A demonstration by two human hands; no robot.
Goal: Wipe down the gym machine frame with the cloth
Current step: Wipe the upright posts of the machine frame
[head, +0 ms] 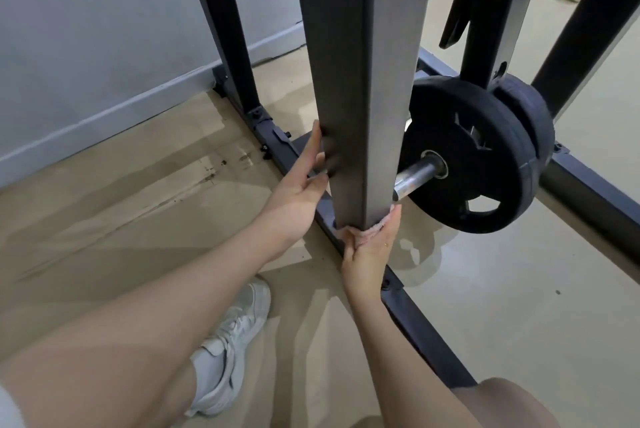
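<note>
A dark grey upright post (360,81) of the gym machine frame rises in the middle of the view from a black base rail (426,334) on the floor. My left hand (298,199) rests against the post's left face, fingers straight and thumb up. Low at the foot of the post, my right hand (370,251) presses a pale pink cloth (372,231) against the post's near corner, fingers curled round the cloth. Most of the cloth is hidden between palm and post.
A black weight plate (474,157) sits on a steel peg (414,178) just right of the post. More black uprights (228,29) stand behind. A grey wall (86,47) is at left, and my white shoe (232,341) is on the beige floor.
</note>
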